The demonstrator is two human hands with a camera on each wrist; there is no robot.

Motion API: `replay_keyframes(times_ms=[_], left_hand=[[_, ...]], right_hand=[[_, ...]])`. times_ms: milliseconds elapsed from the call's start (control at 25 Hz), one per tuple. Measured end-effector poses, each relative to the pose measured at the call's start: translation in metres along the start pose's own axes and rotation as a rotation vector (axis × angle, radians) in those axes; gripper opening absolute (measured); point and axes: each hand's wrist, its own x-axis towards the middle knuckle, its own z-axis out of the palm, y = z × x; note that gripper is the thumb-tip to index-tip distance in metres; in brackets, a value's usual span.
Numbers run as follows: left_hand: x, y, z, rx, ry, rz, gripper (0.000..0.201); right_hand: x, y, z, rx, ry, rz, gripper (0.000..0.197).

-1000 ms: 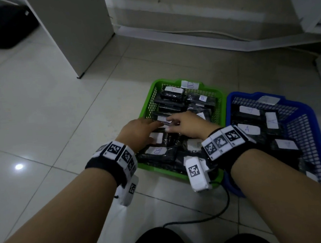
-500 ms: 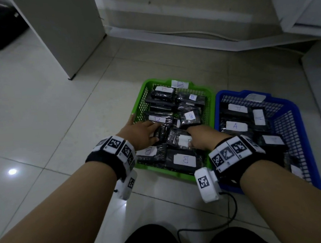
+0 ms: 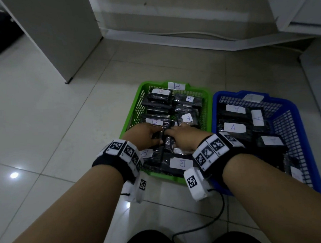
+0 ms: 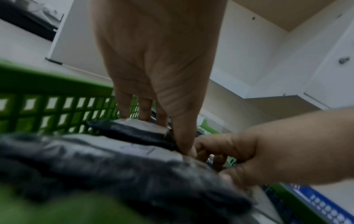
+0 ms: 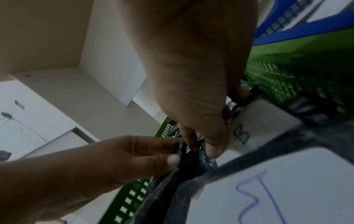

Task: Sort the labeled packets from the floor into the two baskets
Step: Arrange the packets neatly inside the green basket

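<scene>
Baskets: green basket (image 3: 133,111) and blue basket (image 3: 308,113) sit side by side on the tiled floor (image 3: 44,127), their rims touching; green is on the left.
Green basket: filled with black packets (image 3: 160,98) bearing white labels marked B; a B tag (image 3: 176,85) is fixed to its far rim.
Blue basket: holds black packets with white labels marked A (image 3: 234,127); a pale tag (image 3: 252,98) sits on its far rim (its letter is too faint to read).
Left hand: left hand (image 3: 143,135) reaches into the near half of the green basket; in the right wrist view its thumb and fingers (image 5: 168,159) pinch the edge of a black packet (image 5: 189,159) there.
Right hand: right hand (image 3: 184,136) meets the left over the same spot; its fingers (image 5: 214,145) curl down and grip the same dark plastic, just beside a B label (image 5: 258,125).
Packet held: it lies inside the green basket, among the other B packets, between the two hands.
Near packet: a large B label (image 3: 181,163) faces up by the green basket's near rim, just below the right hand.
Wrists: both carry black bands with square-patterned markers (image 3: 124,149).
Cable: a black cable (image 3: 213,220) runs over the floor in front of the baskets.
Background: a white cabinet (image 3: 58,33) stands on the floor to the far left.
</scene>
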Motion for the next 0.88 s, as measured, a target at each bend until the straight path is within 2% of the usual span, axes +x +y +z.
replay_keyframes(times_ms=[200,360,440,600,720,880], left_hand=[[0.012,-0.001,0.011,0.105,-0.057,-0.055,0.057],[0.015,0.002,0.026,0.198,-0.092,-0.111,0.057],[0.009,0.001,0.030,0.112,-0.083,-0.135,0.058],[-0.011,-0.008,0.020,-0.145,0.055,-0.069,0.057],[-0.024,-0.015,0.014,-0.132,0.149,-0.039,0.058],[-0.036,-0.004,0.019,-0.125,0.104,-0.082,0.049]], right_hand=[[-0.006,0.002,-0.011,0.130,0.012,-0.050,0.049],[-0.009,0.004,0.005,0.291,0.155,0.029,0.047],[-0.011,0.005,0.012,0.317,0.216,0.079,0.044],[-0.018,0.009,0.006,0.304,0.189,0.106,0.048],[-0.032,0.012,0.008,0.255,0.275,0.164,0.044],[-0.051,0.004,0.029,0.354,0.376,0.194,0.048]])
